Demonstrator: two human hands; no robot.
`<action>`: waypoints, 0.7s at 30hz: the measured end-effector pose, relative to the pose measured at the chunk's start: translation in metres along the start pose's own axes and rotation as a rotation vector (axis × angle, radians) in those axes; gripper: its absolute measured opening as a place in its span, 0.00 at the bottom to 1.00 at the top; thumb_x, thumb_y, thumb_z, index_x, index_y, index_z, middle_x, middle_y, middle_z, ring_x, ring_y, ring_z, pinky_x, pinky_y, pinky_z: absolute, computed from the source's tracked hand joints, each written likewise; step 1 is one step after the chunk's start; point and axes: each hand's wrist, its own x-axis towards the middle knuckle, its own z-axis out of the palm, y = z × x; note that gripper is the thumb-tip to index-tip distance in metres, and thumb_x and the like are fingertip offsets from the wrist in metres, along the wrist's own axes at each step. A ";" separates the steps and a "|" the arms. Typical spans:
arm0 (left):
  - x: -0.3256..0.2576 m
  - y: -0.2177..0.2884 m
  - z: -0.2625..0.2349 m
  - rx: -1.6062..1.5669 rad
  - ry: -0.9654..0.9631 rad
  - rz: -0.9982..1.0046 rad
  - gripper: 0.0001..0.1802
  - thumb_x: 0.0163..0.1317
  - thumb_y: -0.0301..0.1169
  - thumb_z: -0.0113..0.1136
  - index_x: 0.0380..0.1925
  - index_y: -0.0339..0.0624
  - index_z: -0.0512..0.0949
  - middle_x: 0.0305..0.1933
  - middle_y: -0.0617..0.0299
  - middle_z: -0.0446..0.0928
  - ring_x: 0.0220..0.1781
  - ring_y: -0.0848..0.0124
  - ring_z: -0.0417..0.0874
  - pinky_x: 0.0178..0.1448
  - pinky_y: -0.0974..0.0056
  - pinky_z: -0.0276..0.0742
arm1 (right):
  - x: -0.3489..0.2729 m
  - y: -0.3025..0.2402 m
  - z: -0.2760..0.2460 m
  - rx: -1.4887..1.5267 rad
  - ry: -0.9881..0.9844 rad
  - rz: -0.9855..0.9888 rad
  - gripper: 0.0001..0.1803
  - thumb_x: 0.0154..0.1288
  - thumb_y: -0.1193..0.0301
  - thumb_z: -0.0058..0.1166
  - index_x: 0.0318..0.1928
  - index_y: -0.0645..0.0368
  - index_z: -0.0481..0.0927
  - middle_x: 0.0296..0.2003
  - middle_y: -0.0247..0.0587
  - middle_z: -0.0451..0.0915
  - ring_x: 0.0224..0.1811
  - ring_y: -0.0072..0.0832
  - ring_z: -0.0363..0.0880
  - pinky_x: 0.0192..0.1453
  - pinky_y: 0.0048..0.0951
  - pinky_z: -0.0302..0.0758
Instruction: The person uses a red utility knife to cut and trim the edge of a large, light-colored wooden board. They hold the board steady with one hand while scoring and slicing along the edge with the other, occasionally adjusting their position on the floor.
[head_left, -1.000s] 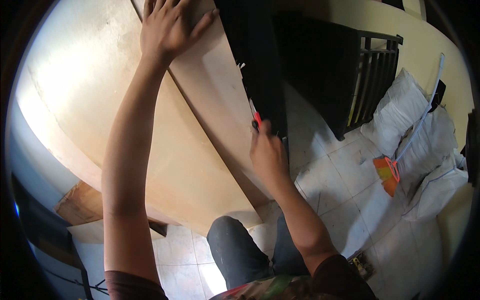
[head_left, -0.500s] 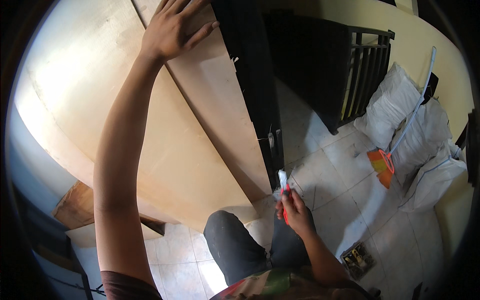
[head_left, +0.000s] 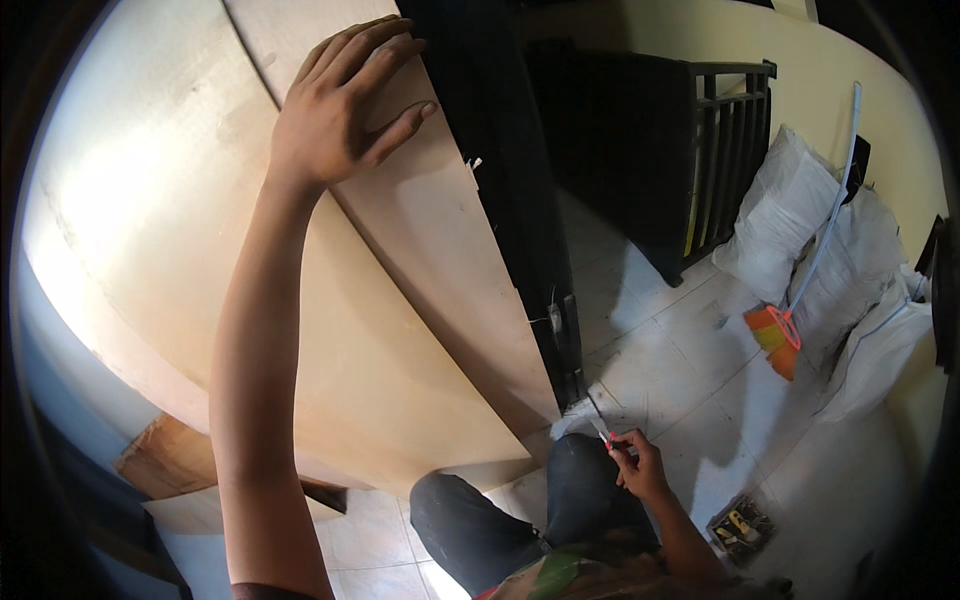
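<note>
My left hand [head_left: 340, 105] lies on a pale plywood panel [head_left: 400, 235] with the thumb apart. Its fingertips reach the panel's long right edge, beside a dark upright frame [head_left: 500, 190]. Low by my right knee, my right hand [head_left: 640, 465] is closed around a red-handled tool [head_left: 606, 438] with a thin light blade pointing up and away. I cannot tell its exact kind, as the fingers cover most of the handle. The blade is near the panel's lower corner, apart from it. Small splinters [head_left: 474, 163] stick out along the panel's edge.
A larger plywood sheet [head_left: 150, 200] spreads to the left. On the tiled floor [head_left: 690, 360] at right sits a small box of tools [head_left: 740, 530]. Farther back are white sacks [head_left: 780, 215], a broom [head_left: 775, 335] with orange bristles, and a dark slatted railing [head_left: 725, 160].
My right hand has moved lower and to the right with the tool, whose blade now shows thinner. My left hand sits lower in the picture, still on the panel. The whole view has shifted slightly.
</note>
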 end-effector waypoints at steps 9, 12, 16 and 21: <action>0.005 0.003 0.005 -0.052 -0.025 0.032 0.30 0.57 0.42 0.73 0.60 0.44 0.83 0.66 0.52 0.80 0.70 0.51 0.79 0.74 0.48 0.73 | 0.085 0.001 0.040 0.313 -0.064 0.098 0.15 0.80 0.70 0.54 0.62 0.56 0.74 0.41 0.38 0.81 0.17 0.18 0.75 0.18 0.24 0.70; 0.005 -0.001 0.008 -0.056 -0.026 0.070 0.30 0.57 0.43 0.73 0.59 0.42 0.84 0.65 0.50 0.81 0.69 0.50 0.80 0.72 0.47 0.76 | 0.091 0.004 0.040 0.344 0.009 0.131 0.11 0.79 0.70 0.55 0.57 0.57 0.75 0.39 0.39 0.80 0.14 0.18 0.72 0.16 0.25 0.67; 0.004 -0.005 0.014 -0.056 -0.023 0.091 0.28 0.58 0.42 0.73 0.57 0.41 0.84 0.65 0.49 0.81 0.69 0.51 0.81 0.72 0.48 0.77 | 0.102 0.007 0.039 0.353 0.231 0.181 0.11 0.78 0.69 0.56 0.55 0.57 0.72 0.38 0.40 0.79 0.13 0.20 0.71 0.14 0.25 0.65; 0.008 0.004 0.018 -0.016 0.000 0.091 0.26 0.62 0.37 0.71 0.60 0.46 0.83 0.67 0.53 0.80 0.70 0.51 0.79 0.74 0.47 0.76 | 0.137 -0.112 0.034 0.456 0.337 -0.065 0.21 0.79 0.69 0.54 0.66 0.61 0.68 0.43 0.41 0.80 0.25 0.19 0.77 0.25 0.23 0.76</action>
